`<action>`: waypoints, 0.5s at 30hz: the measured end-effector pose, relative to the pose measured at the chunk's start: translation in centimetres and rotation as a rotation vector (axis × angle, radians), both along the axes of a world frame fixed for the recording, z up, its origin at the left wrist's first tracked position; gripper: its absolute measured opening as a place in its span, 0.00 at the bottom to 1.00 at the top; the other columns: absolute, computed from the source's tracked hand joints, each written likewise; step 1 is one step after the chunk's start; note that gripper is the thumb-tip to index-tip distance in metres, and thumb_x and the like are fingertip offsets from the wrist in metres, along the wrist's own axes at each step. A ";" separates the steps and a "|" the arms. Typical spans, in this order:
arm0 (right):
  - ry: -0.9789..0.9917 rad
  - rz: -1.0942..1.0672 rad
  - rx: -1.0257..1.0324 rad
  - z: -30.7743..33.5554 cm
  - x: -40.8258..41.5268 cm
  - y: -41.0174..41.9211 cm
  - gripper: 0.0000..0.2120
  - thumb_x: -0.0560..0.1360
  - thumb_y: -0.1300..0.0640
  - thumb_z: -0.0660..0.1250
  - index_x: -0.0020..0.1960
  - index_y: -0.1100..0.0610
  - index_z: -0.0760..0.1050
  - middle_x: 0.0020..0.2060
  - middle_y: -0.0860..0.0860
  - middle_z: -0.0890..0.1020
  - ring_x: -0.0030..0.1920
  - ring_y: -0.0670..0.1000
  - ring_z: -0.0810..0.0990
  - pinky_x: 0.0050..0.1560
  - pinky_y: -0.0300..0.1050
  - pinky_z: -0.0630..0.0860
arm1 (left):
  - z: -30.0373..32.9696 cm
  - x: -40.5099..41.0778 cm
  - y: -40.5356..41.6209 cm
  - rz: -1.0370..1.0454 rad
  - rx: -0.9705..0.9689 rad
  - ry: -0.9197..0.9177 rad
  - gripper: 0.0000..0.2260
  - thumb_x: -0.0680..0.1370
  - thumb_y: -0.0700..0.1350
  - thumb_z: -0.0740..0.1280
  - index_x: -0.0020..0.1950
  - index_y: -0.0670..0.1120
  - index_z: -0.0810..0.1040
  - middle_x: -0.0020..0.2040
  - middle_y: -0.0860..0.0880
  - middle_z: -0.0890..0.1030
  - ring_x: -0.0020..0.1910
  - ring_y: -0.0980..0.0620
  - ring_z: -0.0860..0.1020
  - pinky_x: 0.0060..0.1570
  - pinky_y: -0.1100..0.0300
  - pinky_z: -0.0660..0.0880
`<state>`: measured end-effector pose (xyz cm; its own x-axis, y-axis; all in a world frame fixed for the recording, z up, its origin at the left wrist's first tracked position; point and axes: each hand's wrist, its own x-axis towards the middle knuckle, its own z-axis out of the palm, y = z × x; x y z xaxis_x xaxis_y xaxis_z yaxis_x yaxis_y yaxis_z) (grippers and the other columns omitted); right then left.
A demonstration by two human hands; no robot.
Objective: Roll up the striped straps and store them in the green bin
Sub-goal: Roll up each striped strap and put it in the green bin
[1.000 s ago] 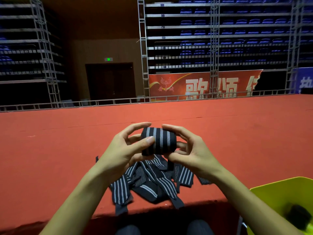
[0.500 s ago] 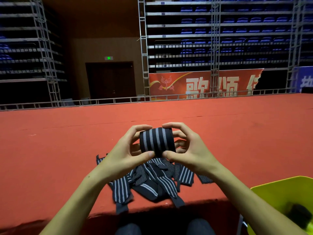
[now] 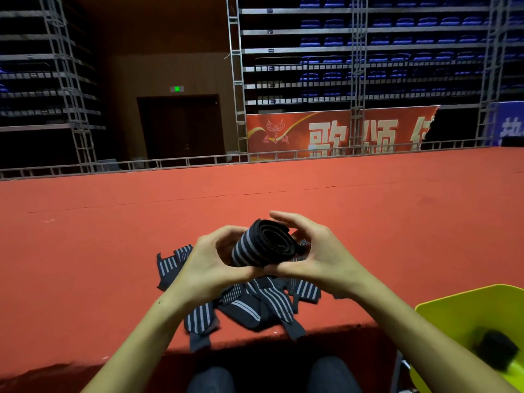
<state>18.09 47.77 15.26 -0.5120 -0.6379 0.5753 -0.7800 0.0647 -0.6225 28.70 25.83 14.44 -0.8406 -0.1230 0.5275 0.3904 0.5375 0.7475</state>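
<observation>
Rolled strap held in both hands above the strap pile.

The rolled strap (image 3: 262, 245) sits tilted, its coiled end facing up and right. The left hand (image 3: 211, 265) curls round its striped side, thumb under the roll; the right hand (image 3: 314, 256) cups the coiled end, fingers arched over the top, thumb meeting the left thumb below. Loose striped straps (image 3: 255, 304) lie heaped on the red carpet (image 3: 85, 251) at the platform edge. The green bin (image 3: 465, 321) stands at lower right, with a dark roll (image 3: 494, 350) inside.
</observation>
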 end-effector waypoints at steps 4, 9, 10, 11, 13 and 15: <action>-0.038 0.058 0.016 -0.4 -1.1 0.7 0.42 0.70 0.55 0.85 0.80 0.46 0.70 0.68 0.42 0.82 0.66 0.42 0.82 0.67 0.46 0.80 | -1.5 -1.5 0.7 -0.022 0.054 0.032 0.28 0.69 0.36 0.86 0.66 0.48 0.82 0.59 0.47 0.88 0.58 0.48 0.88 0.61 0.48 0.84; -0.006 0.065 0.089 -1.2 -2.9 3.5 0.34 0.73 0.62 0.82 0.75 0.50 0.74 0.64 0.41 0.83 0.66 0.43 0.81 0.65 0.37 0.76 | -3.6 -4.5 2.4 -0.083 0.058 0.049 0.30 0.68 0.41 0.86 0.67 0.52 0.82 0.66 0.49 0.80 0.63 0.47 0.85 0.62 0.51 0.81; -0.020 0.053 0.096 -1.5 -3.3 4.3 0.32 0.73 0.61 0.82 0.74 0.50 0.75 0.63 0.42 0.84 0.65 0.44 0.82 0.64 0.39 0.77 | -4.1 -5.4 3.3 -0.102 0.070 0.029 0.31 0.69 0.38 0.86 0.68 0.51 0.80 0.66 0.49 0.81 0.62 0.48 0.86 0.60 0.53 0.82; -0.033 0.036 0.102 -1.8 -3.8 5.4 0.31 0.74 0.60 0.82 0.73 0.50 0.75 0.62 0.42 0.84 0.65 0.45 0.83 0.64 0.42 0.79 | -4.6 -6.2 4.2 -0.134 0.094 0.005 0.33 0.69 0.35 0.86 0.69 0.50 0.78 0.66 0.49 0.81 0.60 0.48 0.87 0.56 0.55 0.83; -0.059 -0.009 0.114 -2.6 -4.8 7.7 0.30 0.73 0.58 0.83 0.71 0.49 0.75 0.60 0.43 0.85 0.64 0.46 0.83 0.63 0.50 0.80 | -5.5 -8.0 6.4 -0.211 0.146 -0.034 0.34 0.68 0.34 0.85 0.70 0.47 0.75 0.66 0.45 0.81 0.56 0.45 0.88 0.51 0.53 0.85; -0.091 -0.068 0.128 -3.5 -5.8 10.5 0.32 0.73 0.58 0.83 0.72 0.47 0.74 0.60 0.42 0.84 0.63 0.46 0.84 0.63 0.54 0.81 | -6.4 -10.1 8.8 -0.271 0.164 -0.060 0.33 0.69 0.35 0.85 0.69 0.47 0.74 0.65 0.45 0.81 0.56 0.41 0.88 0.54 0.40 0.85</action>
<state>12.31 58.25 11.76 -0.6029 -0.6649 0.4409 -0.7117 0.1983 -0.6740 18.62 34.66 7.99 -0.8835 0.0308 0.4674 0.4554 0.2905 0.8416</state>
